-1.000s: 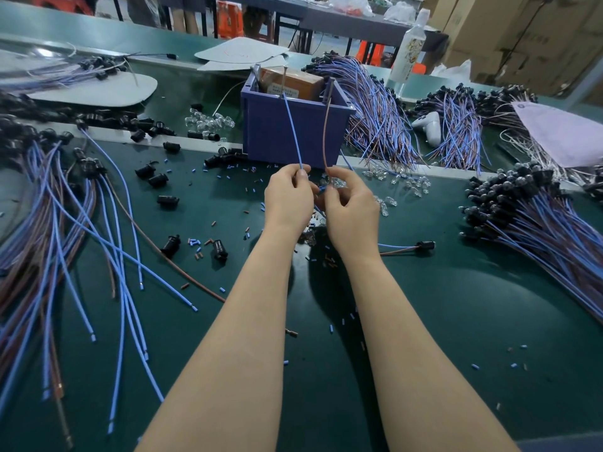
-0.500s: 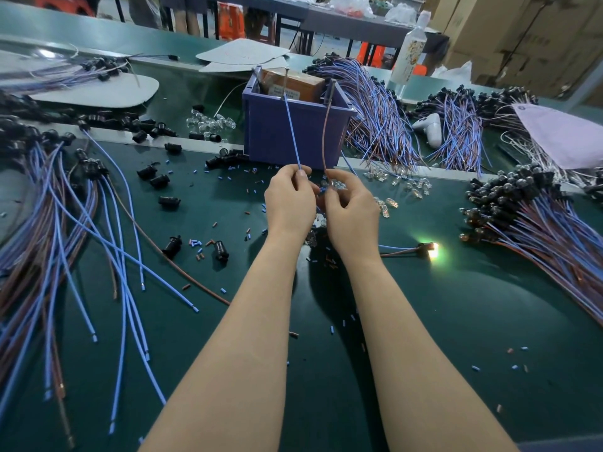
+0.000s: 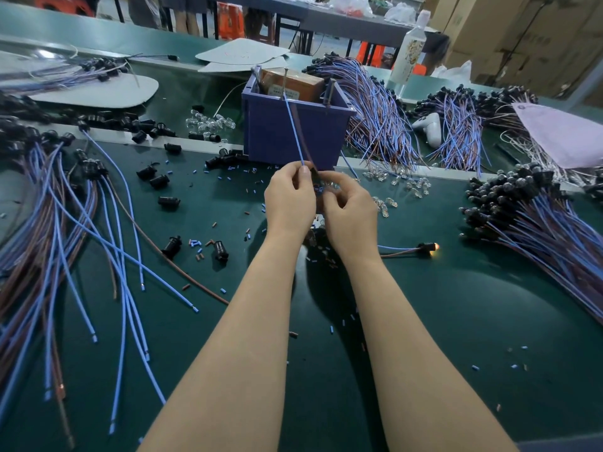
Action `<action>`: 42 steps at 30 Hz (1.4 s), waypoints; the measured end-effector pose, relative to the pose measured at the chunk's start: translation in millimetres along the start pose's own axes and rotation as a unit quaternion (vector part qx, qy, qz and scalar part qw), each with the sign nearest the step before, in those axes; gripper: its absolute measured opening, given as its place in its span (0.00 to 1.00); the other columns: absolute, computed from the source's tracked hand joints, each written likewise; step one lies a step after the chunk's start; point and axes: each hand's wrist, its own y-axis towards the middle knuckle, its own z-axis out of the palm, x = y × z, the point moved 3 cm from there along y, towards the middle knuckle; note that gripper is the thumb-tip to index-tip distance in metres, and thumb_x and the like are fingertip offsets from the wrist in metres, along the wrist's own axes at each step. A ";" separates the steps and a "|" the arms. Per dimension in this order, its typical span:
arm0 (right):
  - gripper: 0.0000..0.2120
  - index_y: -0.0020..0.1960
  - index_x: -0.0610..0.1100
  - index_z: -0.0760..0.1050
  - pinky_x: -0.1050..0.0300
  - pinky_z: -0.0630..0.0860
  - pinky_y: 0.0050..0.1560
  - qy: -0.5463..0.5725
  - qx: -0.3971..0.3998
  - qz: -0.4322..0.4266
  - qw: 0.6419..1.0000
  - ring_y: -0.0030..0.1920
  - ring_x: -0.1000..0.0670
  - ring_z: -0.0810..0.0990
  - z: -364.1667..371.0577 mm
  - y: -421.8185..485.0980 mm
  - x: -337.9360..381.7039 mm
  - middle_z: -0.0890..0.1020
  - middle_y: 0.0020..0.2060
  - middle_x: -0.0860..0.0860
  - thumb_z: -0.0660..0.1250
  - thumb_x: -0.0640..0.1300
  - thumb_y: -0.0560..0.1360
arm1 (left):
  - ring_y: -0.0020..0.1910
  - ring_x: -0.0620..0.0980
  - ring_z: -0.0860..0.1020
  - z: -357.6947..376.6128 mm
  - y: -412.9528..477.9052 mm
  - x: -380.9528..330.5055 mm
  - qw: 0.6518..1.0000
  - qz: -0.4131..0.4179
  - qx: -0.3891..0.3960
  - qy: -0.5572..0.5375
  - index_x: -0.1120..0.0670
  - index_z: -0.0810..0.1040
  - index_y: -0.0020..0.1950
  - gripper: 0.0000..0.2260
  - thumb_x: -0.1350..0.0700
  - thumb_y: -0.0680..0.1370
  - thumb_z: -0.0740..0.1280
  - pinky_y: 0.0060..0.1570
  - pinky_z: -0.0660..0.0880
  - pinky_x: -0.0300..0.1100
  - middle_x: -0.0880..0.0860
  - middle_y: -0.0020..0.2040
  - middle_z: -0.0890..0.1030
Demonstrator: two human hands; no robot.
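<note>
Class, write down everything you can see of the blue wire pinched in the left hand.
Thin, with smooth plastic-looking insulation, the blue wire runs straight and taut from the left hand, whose thumb and fingertip pinch its lower end, up across the front of the purple-blue bin to a metal pin at the rim. A brown wire lies close beside it. Its lower tip is hidden.

Centre frame: left hand [image 3: 288, 199] pinches the blue wire [image 3: 293, 132], which runs up across the bin [image 3: 267, 135] front. Right hand [image 3: 350, 213] just beside it, fingers curled on a dark part [image 3: 315, 173]; brown wire [image 3: 302, 138] rises from there. Right of centre, a socket [image 3: 430, 246] glows on the mat [image 3: 456, 321]. Left bundle [image 3: 49, 223] and right bundle [image 3: 538, 223] lie at the frame edges.
</note>
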 end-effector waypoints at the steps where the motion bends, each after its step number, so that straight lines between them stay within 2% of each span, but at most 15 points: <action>1: 0.14 0.56 0.47 0.79 0.51 0.77 0.50 -0.001 0.012 -0.005 1.000 0.42 0.48 0.81 -0.2 -0.3 2.4 0.84 0.40 0.48 0.60 0.35 0.76 | 0.50 0.48 0.77 -0.1 0.2 -1.9 1.000 -0.005 0.013 -0.014 0.58 0.79 0.56 0.11 0.59 0.82 0.58 0.53 0.74 0.40 0.54 0.52 0.81; 4: 0.08 0.51 0.47 0.77 0.58 0.74 0.42 -0.010 0.052 -0.031 0.998 0.36 0.52 0.78 -6.6 -1.0 14.7 0.81 0.35 0.53 0.61 0.39 0.78 | 0.41 0.43 0.77 -0.4 -1.1 -16.6 0.996 -0.002 0.055 -0.068 0.57 0.79 0.49 0.09 0.59 0.82 0.59 0.43 0.76 0.33 0.51 0.44 0.81; 7: 0.07 0.51 0.41 0.78 0.52 0.73 0.46 -0.073 0.063 -0.092 0.991 0.42 0.47 0.76 -26.4 4.5 28.5 0.78 0.40 0.47 0.62 0.39 0.77 | 0.36 0.41 0.74 2.8 -3.3 -51.3 0.992 0.097 0.072 -0.038 0.55 0.79 0.46 0.08 0.58 0.81 0.61 0.41 0.73 0.35 0.47 0.39 0.78; 12: 0.08 0.45 0.42 0.79 0.60 0.64 0.36 -0.128 -0.122 -0.121 0.977 0.34 0.54 0.70 -95.1 10.8 37.7 0.76 0.34 0.50 0.64 0.45 0.78 | 0.36 0.41 0.73 28.4 -21.6 -115.4 0.966 0.242 0.063 0.056 0.54 0.80 0.47 0.10 0.49 0.80 0.63 0.39 0.70 0.32 0.50 0.42 0.79; 14: 0.11 0.41 0.42 0.77 0.63 0.68 0.35 -0.058 -0.224 -0.108 0.967 0.30 0.57 0.71 -132.3 7.8 34.4 0.76 0.29 0.54 0.63 0.47 0.79 | 0.29 0.42 0.69 50.8 -36.2 -120.4 0.973 0.190 0.108 0.075 0.53 0.73 0.35 0.17 0.45 0.80 0.61 0.32 0.67 0.35 0.47 0.31 0.74; 16: 0.13 0.37 0.45 0.75 0.61 0.73 0.35 0.022 -0.306 -0.073 0.949 0.28 0.58 0.74 -166.9 3.8 24.0 0.77 0.28 0.55 0.63 0.47 0.79 | 0.23 0.47 0.67 85.9 -57.6 -111.6 0.969 0.030 0.243 0.020 0.57 0.72 0.33 0.23 0.42 0.81 0.56 0.26 0.63 0.36 0.49 0.26 0.70; 18: 0.13 0.35 0.49 0.74 0.58 0.74 0.32 0.124 -0.366 -0.022 0.922 0.25 0.57 0.75 -194.6 -3.3 8.3 0.78 0.25 0.55 0.63 0.46 0.79 | 0.18 0.44 0.64 124.8 -82.4 -104.3 0.918 -0.144 0.352 -0.114 0.57 0.73 0.38 0.23 0.42 0.82 0.53 0.22 0.59 0.30 0.50 0.24 0.70; 21: 0.14 0.35 0.46 0.74 0.58 0.77 0.31 0.223 -0.407 0.042 0.885 0.24 0.56 0.77 -222.4 -19.5 -21.7 0.79 0.23 0.55 0.63 0.44 0.79 | 0.17 0.40 0.63 173.5 -101.8 -108.3 0.838 -0.252 0.352 -0.332 0.56 0.70 0.42 0.15 0.50 0.84 0.53 0.18 0.58 0.29 0.46 0.21 0.71; 25: 0.16 0.34 0.44 0.75 0.61 0.77 0.31 0.233 -0.462 0.139 0.845 0.23 0.56 0.77 -249.4 -44.2 -65.6 0.79 0.22 0.54 0.63 0.47 0.79 | 0.18 0.38 0.68 229.3 -115.1 -107.5 0.856 -0.241 0.323 -0.324 0.56 0.72 0.40 0.13 0.58 0.83 0.56 0.20 0.65 0.30 0.47 0.24 0.73; 28: 0.16 0.35 0.43 0.73 0.65 0.73 0.25 0.385 -0.456 0.240 0.766 0.21 0.58 0.76 -260.5 -50.2 -95.9 0.78 0.20 0.54 0.62 0.47 0.80 | 0.21 0.41 0.72 265.5 -132.4 -91.6 0.863 -0.257 0.343 -0.267 0.58 0.71 0.36 0.15 0.62 0.82 0.55 0.23 0.68 0.32 0.50 0.26 0.74; 32: 0.14 0.40 0.39 0.71 0.65 0.78 0.32 0.558 -0.425 0.246 0.669 0.29 0.54 0.81 -261.6 -49.1 -118.2 0.81 0.28 0.47 0.57 0.44 0.82 | 0.45 0.55 0.78 290.2 -143.4 -67.8 0.842 -0.327 0.377 -0.205 0.59 0.71 0.44 0.13 0.64 0.82 0.51 0.42 0.74 0.37 0.58 0.46 0.79; 35: 0.12 0.54 0.35 0.71 0.58 0.76 0.54 0.570 -0.414 0.250 0.664 0.55 0.48 0.79 -257.6 -47.9 -124.8 0.78 0.48 0.43 0.56 0.44 0.82 | 0.39 0.53 0.77 293.4 -138.8 -55.7 0.848 -0.342 0.357 -0.188 0.61 0.71 0.41 0.12 0.65 0.82 0.52 0.40 0.75 0.37 0.61 0.48 0.79; 37: 0.14 0.62 0.35 0.69 0.56 0.74 0.58 0.557 -0.419 0.257 0.669 0.61 0.46 0.76 -255.7 -46.4 -125.9 0.76 0.52 0.43 0.55 0.44 0.82 | 0.42 0.55 0.80 293.9 -133.2 -50.4 0.881 -0.290 0.353 -0.122 0.63 0.74 0.42 0.10 0.65 0.80 0.56 0.44 0.77 0.43 0.60 0.45 0.80; 39: 0.13 0.56 0.34 0.71 0.57 0.75 0.55 0.539 -0.420 0.267 0.680 0.56 0.47 0.78 -252.9 -44.9 -123.7 0.78 0.49 0.45 0.56 0.43 0.81 | 0.47 0.56 0.82 289.9 -127.0 -43.8 0.900 -0.243 0.355 -0.070 0.62 0.78 0.44 0.10 0.62 0.79 0.58 0.52 0.78 0.47 0.61 0.47 0.83; 42: 0.11 0.42 0.38 0.72 0.61 0.78 0.41 0.508 -0.429 0.281 0.692 0.40 0.50 0.79 -245.7 -42.7 -116.9 0.78 0.39 0.47 0.57 0.39 0.80 | 0.30 0.45 0.80 273.0 -119.3 -39.0 0.912 -0.202 0.352 -0.057 0.56 0.74 0.35 0.13 0.60 0.79 0.58 0.38 0.78 0.40 0.54 0.37 0.82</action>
